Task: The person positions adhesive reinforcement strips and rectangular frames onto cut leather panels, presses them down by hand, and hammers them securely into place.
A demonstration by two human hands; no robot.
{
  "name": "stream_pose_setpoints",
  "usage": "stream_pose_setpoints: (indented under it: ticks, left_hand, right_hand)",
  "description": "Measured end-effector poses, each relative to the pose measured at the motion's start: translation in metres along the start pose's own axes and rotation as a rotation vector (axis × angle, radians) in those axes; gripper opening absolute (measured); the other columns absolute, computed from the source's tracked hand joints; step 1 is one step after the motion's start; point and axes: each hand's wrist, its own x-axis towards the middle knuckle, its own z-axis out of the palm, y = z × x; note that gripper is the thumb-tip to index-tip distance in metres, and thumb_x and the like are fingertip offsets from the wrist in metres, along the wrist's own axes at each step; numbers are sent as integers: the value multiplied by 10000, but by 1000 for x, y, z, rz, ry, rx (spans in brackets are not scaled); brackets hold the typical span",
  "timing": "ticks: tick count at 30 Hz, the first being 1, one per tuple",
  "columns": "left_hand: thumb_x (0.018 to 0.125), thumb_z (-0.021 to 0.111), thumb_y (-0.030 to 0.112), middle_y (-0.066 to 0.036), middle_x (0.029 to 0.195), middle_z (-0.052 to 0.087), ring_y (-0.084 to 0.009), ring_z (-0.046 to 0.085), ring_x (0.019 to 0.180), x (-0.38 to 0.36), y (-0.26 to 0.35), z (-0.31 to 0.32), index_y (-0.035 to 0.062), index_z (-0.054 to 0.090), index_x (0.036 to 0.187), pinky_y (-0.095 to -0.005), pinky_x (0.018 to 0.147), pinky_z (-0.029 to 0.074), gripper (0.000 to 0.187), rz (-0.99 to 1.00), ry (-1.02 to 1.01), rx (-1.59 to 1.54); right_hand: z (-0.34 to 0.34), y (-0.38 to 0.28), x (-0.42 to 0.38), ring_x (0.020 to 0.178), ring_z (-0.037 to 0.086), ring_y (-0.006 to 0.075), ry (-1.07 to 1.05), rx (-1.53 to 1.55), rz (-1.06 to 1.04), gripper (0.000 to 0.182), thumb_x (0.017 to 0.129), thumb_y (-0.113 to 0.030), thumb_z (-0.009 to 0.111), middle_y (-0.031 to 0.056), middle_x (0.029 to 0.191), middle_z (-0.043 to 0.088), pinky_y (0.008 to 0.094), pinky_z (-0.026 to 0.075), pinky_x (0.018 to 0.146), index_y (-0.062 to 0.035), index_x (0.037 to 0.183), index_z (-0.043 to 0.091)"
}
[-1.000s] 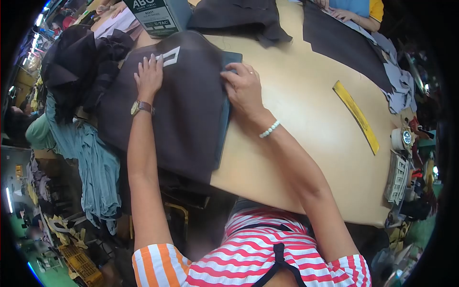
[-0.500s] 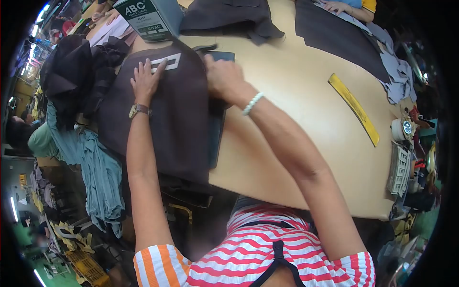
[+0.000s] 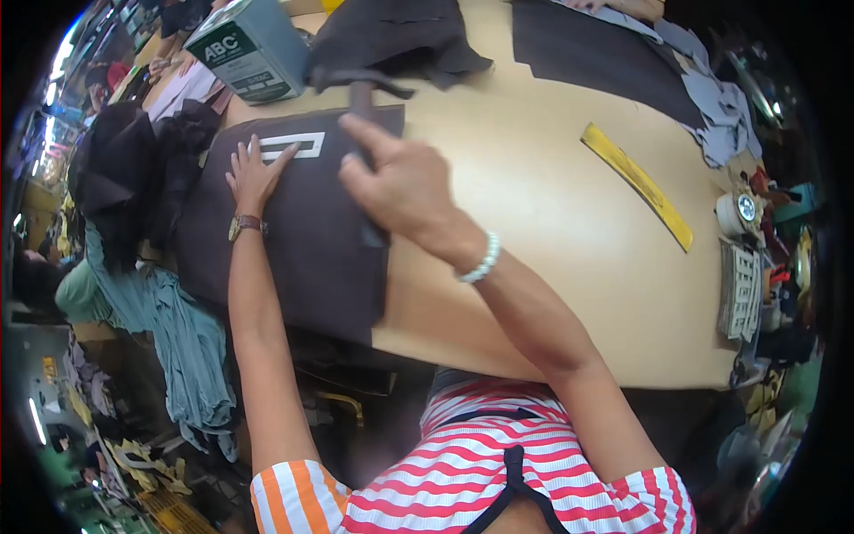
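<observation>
My left hand (image 3: 256,185) lies flat with fingers spread on a dark brown sheet of material (image 3: 302,240), its fingertips on a white rectangular frame (image 3: 307,145) with a slot in it. Raised over the sheet's right side, my right hand (image 3: 405,187) is wrapped round the handle of a hammer (image 3: 363,100). The hammer's dark curved head points away from me and is blurred by motion. Part of the handle is hidden in the fist, and its end shows below.
A green and white ABC can (image 3: 253,58) stands at the back left. Dark fabric (image 3: 133,178) is heaped to the left, above a hanging teal cloth (image 3: 182,329). A curved yellow strip (image 3: 636,185) and a round dial scale (image 3: 738,214) are to the right. Other people's hands show at the far edge.
My right hand has lifted from the sheet's right edge, bringing the hammer up over it. The sheet's right side now lies flat over the dark board. My left hand stays on the white frame.
</observation>
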Motion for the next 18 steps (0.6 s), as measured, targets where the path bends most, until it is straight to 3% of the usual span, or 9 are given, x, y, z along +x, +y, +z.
stream_pose_setpoints:
  ticks: [3,6,9,11,12,13,14,16,18]
  left_hand:
    - [712,478,805,-182,1540,192,-365,157,1423,2,-3,2,165,254,1488,-589,1101,131,1030,10,-12,28]
    - [770,461,755,-154,1535,223,-365,200,1408,12,-11,9,155,275,1478,-597,1078,194,946,34,5,136]
    - [774,436,774,-158,1485,317,-349,307,1359,22,-21,11,135,330,1450,-546,1050,292,936,134,33,177]
    - [825,425,719,-134,1430,397,-348,354,1323,38,-47,29,136,347,1439,-525,1041,312,850,263,107,241]
    - [836,418,711,-126,1441,390,-351,337,1335,19,-22,9,137,348,1440,-509,1066,287,837,141,53,155]
    - [844,406,707,-133,1462,362,-358,316,1348,62,-75,42,137,338,1446,-502,1084,259,832,350,96,245]
    - [851,380,712,-144,1477,340,-362,295,1362,43,-45,20,139,326,1453,-513,1089,249,832,169,21,154]
    - [856,358,714,-165,1494,307,-373,293,1363,56,-48,21,146,305,1464,-529,1074,259,833,128,-38,163]
    - [920,297,621,-130,1514,279,-365,288,1366,99,-100,54,225,263,1479,-539,1071,265,686,327,9,355]
  right_hand:
    - [35,2,-6,600,652,336,-2,-156,-80,437,813,-256,557,187,657,645,433,522,577,-50,1197,596]
    - [67,21,-12,626,654,336,-59,-314,14,482,860,-314,547,179,672,652,436,515,592,-20,1242,537]
    - [73,33,-16,633,651,353,-192,-207,13,615,881,-386,542,190,688,655,444,502,584,55,1293,427]
    - [46,29,-35,648,651,355,-209,-159,-10,629,885,-399,543,200,695,648,447,494,583,63,1293,417]
    - [27,24,-47,655,651,357,-233,-135,-24,624,885,-396,546,210,704,642,449,491,585,59,1293,419]
    - [3,20,-64,686,655,336,-257,-168,-55,617,879,-390,561,202,756,643,438,490,589,44,1296,425]
    - [-24,23,-82,718,658,316,-285,-199,-85,610,873,-384,576,194,808,643,426,489,592,30,1298,431]
    - [-81,36,-130,765,645,286,-29,-192,-245,540,848,-345,631,150,915,628,380,497,619,-22,1257,489]
    - [-138,55,-188,731,612,267,548,-429,-463,180,787,-159,662,83,865,586,415,500,615,-72,925,586]
